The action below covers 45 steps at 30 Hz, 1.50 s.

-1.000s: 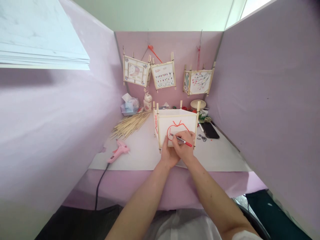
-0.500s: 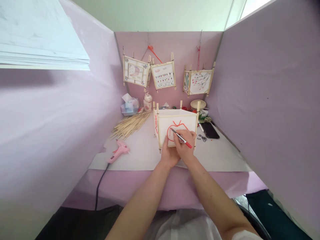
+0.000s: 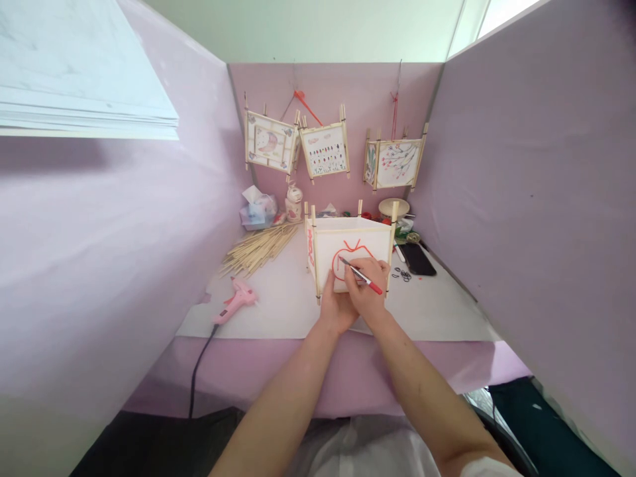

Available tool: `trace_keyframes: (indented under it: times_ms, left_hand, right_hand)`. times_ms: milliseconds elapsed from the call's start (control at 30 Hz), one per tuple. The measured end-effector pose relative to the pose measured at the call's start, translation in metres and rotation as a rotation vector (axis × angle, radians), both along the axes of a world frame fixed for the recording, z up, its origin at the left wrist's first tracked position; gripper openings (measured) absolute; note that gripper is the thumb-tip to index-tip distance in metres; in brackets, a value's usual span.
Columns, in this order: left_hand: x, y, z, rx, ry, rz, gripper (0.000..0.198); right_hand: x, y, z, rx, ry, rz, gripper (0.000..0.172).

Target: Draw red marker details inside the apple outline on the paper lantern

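Note:
A white paper lantern [image 3: 325, 242] with a frame of wooden sticks stands tilted in front of me. Its near side carries a red round outline with a leafy top, and red marks show on its left side. My left hand [image 3: 336, 308] grips the lantern's lower edge from below, thumb on the paper, its other fingers mostly hidden. Pinched in my right hand [image 3: 368, 285] is a red-ended marker pen [image 3: 361, 275], its tip at the paper inside the red outline. The right hand rests against the lantern's front and covers part of the drawing.
Left on the table lie a pink glue gun [image 3: 236, 299] with a dark cord and a pile of wooden sticks [image 3: 261, 248]. A black phone [image 3: 418, 259], small black rings [image 3: 405, 275] and a white pen [image 3: 399, 252] lie right. Decorated lanterns [image 3: 325, 151] hang behind.
The pen tip has shifted very slightly down within the red outline. Both hands and the lantern stay almost in place.

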<state>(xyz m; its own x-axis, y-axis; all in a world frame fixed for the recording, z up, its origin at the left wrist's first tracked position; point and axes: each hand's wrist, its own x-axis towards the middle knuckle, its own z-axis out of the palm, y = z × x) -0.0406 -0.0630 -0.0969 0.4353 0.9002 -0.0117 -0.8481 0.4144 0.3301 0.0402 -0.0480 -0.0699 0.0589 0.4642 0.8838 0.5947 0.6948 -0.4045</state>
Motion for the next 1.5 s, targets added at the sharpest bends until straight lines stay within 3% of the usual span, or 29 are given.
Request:
trace_keyframes:
  times_ms: [667, 1500]
  left_hand:
    - [0.0002, -0.0032, 0.0051, 0.001, -0.008, 0.004, 0.055]
    - [0.002, 0.0008, -0.0022, 0.006, -0.013, 0.04, 0.055]
  right_hand:
    - [-0.0011, 0.0, -0.004, -0.024, -0.035, -0.009, 0.009]
    - [0.0001, 0.0, -0.0001, -0.016, 0.0, -0.016, 0.005]
